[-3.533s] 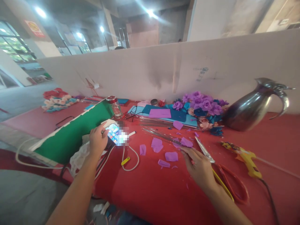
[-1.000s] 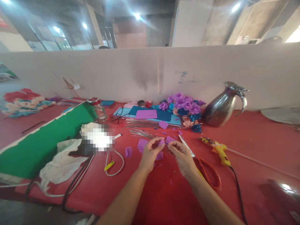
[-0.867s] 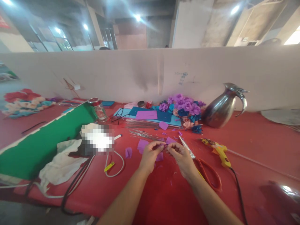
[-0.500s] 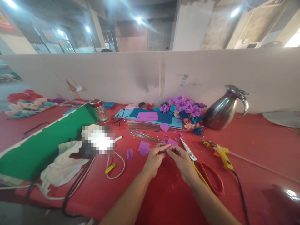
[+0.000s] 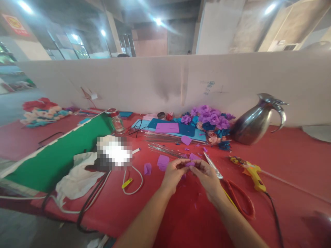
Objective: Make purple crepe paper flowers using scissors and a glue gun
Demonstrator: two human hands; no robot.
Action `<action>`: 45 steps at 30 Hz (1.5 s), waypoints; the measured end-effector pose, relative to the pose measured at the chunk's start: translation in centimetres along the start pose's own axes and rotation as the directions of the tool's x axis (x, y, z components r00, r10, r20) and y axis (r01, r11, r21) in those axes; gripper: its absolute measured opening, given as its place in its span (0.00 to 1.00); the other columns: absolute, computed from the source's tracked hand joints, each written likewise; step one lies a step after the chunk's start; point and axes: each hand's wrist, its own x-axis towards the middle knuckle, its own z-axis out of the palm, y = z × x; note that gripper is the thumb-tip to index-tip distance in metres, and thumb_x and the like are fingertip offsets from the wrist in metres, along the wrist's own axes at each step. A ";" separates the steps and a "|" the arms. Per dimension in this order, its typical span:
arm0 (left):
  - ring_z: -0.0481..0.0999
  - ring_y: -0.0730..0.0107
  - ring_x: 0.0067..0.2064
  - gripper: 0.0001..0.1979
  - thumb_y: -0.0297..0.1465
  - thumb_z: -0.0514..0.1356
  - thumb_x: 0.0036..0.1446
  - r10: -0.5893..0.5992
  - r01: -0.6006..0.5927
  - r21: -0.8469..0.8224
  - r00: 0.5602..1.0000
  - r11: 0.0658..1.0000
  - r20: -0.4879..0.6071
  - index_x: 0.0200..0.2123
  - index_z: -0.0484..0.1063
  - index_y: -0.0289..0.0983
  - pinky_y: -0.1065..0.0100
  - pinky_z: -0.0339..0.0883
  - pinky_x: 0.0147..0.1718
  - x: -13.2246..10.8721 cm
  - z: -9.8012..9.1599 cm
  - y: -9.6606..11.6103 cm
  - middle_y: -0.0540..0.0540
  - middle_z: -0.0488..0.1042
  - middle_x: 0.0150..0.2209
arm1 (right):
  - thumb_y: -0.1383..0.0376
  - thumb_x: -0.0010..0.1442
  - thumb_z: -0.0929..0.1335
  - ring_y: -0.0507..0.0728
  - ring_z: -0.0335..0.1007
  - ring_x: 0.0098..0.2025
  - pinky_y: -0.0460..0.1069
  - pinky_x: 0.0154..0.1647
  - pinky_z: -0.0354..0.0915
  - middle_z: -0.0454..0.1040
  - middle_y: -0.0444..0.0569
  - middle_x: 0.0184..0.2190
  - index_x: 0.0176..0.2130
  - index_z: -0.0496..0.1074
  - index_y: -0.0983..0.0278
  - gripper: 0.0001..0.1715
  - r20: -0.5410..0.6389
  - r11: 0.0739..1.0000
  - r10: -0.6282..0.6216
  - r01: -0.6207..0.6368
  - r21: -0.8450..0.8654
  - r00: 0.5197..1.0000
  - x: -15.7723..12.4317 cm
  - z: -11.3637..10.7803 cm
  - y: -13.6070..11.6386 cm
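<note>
Between the fingertips of my left hand (image 5: 176, 174) and my right hand (image 5: 207, 175) is a small purple paper petal (image 5: 190, 164), pinched from both sides above the red table. Behind the fingers lies another purple piece (image 5: 193, 156), partly covered by them. A stack of purple petals (image 5: 163, 162) rests just left of my left hand, with a single folded petal (image 5: 147, 168) farther left. Close by my right hand lie scissors (image 5: 213, 165) with red and yellow handles, partly behind my right forearm.
A yellow glue gun (image 5: 252, 174) lies at the right, its cord running to the front. Behind it stands a steel jug (image 5: 253, 122). Paper flowers (image 5: 209, 119), thin wires (image 5: 165, 148) and a purple sheet (image 5: 167, 127) are at the back. A green panel (image 5: 64, 155) and glass jar (image 5: 117, 124) stand left.
The view has swung slightly left, so things sit farther right. My fingers have shifted on the purple petal, and more of it shows between them.
</note>
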 end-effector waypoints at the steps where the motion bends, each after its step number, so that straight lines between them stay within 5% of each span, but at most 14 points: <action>1: 0.77 0.63 0.39 0.17 0.33 0.73 0.37 0.017 -0.017 0.020 1.000 1.000 -0.016 0.35 0.81 0.36 0.64 0.68 0.43 0.0 0.0 0.0 0.43 0.81 0.34 | 0.51 0.42 0.76 0.54 0.69 0.29 0.49 0.34 0.66 0.75 0.47 0.28 0.32 0.74 0.64 0.24 0.004 1.000 -0.003 0.003 -0.004 1.000 0.0 -0.1 0.0; 8: 0.78 0.64 0.39 0.11 0.27 0.64 0.45 0.138 -0.130 0.201 0.990 0.971 -0.026 0.35 0.81 0.38 0.64 0.70 0.42 0.4 -0.3 -0.7 0.46 0.82 0.36 | 0.50 0.43 0.75 0.53 0.65 0.26 0.48 0.30 0.62 0.71 0.44 0.22 0.28 0.74 0.65 0.21 0.002 0.992 0.015 -0.015 -0.124 1.000 0.1 -0.7 0.1; 12: 0.78 0.65 0.38 0.11 0.28 0.60 0.51 0.308 -0.222 0.413 0.939 0.883 -0.155 0.38 0.80 0.38 0.66 0.70 0.40 1.3 -2.9 0.8 0.45 0.82 0.36 | 0.49 0.43 0.75 0.53 0.66 0.23 0.47 0.24 0.59 0.73 0.44 0.21 0.30 0.71 0.64 0.23 -0.123 0.997 -0.001 -0.007 -0.070 0.992 0.4 -1.0 0.0; 14: 0.78 0.65 0.39 0.10 0.27 0.57 0.55 0.412 -0.196 0.601 0.878 0.775 -0.244 0.37 0.79 0.38 0.65 0.70 0.41 1.7 -4.9 2.0 0.45 0.81 0.38 | 0.49 0.43 0.75 0.53 0.66 0.22 0.46 0.23 0.58 0.72 0.43 0.20 0.31 0.71 0.64 0.24 -0.167 0.999 -0.002 -0.005 -0.042 0.986 0.6 -1.2 -0.1; 18: 0.77 0.64 0.38 0.10 0.23 0.58 0.54 0.298 0.013 0.953 0.948 0.302 -0.108 0.31 0.78 0.39 0.66 0.66 0.39 2.3 -7.0 3.4 0.45 0.81 0.35 | 0.51 0.43 0.75 0.51 0.65 0.22 0.46 0.25 0.58 0.73 0.43 0.21 0.32 0.73 0.65 0.23 -0.177 1.000 0.000 -0.002 -0.016 0.984 0.6 -1.4 -0.3; 21: 0.75 0.63 0.41 0.11 0.22 0.57 0.55 0.278 -0.025 0.985 0.960 0.171 -0.024 0.29 0.78 0.39 0.66 0.64 0.40 2.7 -6.3 3.0 0.45 0.79 0.35 | 0.52 0.45 0.74 0.51 0.64 0.22 0.46 0.25 0.58 0.72 0.43 0.21 0.31 0.74 0.65 0.20 -0.152 1.000 -0.006 0.003 -0.017 0.988 0.6 -1.3 -0.3; 28: 0.71 0.64 0.43 0.07 0.25 0.60 0.56 0.225 -0.225 0.971 0.953 0.078 0.203 0.30 0.77 0.40 0.65 0.62 0.42 3.4 -4.4 1.1 0.46 0.74 0.34 | 0.53 0.45 0.74 0.50 0.63 0.22 0.46 0.24 0.56 0.71 0.42 0.20 0.29 0.73 0.64 0.18 -0.156 1.000 -0.007 0.005 -0.013 0.988 0.5 -1.1 -0.4; 39: 0.68 0.63 0.44 0.07 0.26 0.56 0.61 0.187 -0.333 0.940 0.921 -0.068 0.340 0.31 0.72 0.40 0.63 0.60 0.41 3.6 -4.3 0.2 0.47 0.72 0.38 | 0.52 0.42 0.76 0.50 0.63 0.22 0.46 0.24 0.57 0.71 0.41 0.22 0.32 0.73 0.64 0.22 -0.148 0.999 0.020 -0.016 0.029 0.989 0.4 -1.3 -0.1; 42: 0.69 0.62 0.44 0.08 0.25 0.53 0.62 0.242 -0.328 0.944 0.913 -0.038 0.328 0.34 0.70 0.39 0.62 0.60 0.41 3.7 -4.4 -0.1 0.47 0.73 0.39 | 0.52 0.43 0.76 0.50 0.63 0.23 0.46 0.25 0.57 0.71 0.41 0.22 0.33 0.74 0.64 0.22 -0.159 0.999 0.014 -0.008 0.041 0.987 0.3 -1.4 0.0; 45: 0.70 0.64 0.43 0.10 0.22 0.51 0.61 0.353 -0.289 0.952 0.905 0.097 0.239 0.35 0.69 0.39 0.62 0.60 0.44 3.7 -4.5 0.0 0.47 0.75 0.39 | 0.52 0.45 0.76 0.49 0.62 0.24 0.45 0.26 0.58 0.72 0.42 0.24 0.33 0.74 0.64 0.21 -0.169 0.995 -0.032 0.048 0.089 0.985 0.1 -1.3 -0.2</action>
